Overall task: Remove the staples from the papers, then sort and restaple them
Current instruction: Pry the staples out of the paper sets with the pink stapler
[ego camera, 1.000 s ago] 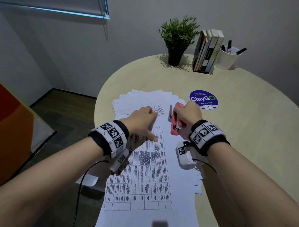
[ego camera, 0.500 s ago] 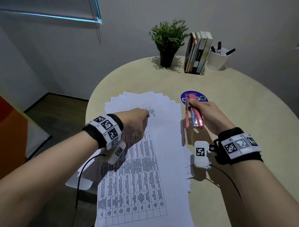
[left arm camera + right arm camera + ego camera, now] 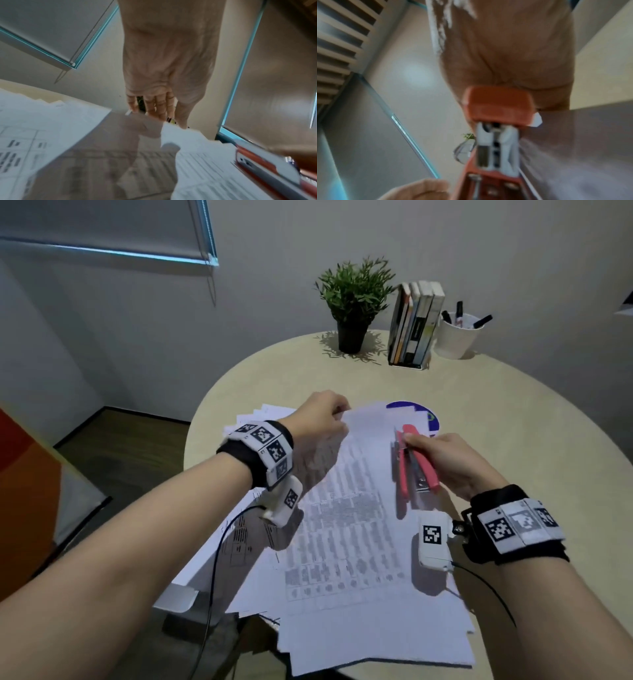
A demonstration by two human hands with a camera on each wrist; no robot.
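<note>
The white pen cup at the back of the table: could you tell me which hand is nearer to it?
Right. The right hand, gripping the pink stapler, is on the white pen cup's side of the table; the left hand, pinching the top sheet, is further left.

Walls: plain grey-white.
Window: roller blind at upper left, lit blue along its bottom edge.
Floor: dark wood.
Counter: round, pale beige.
Light: dim.
</note>
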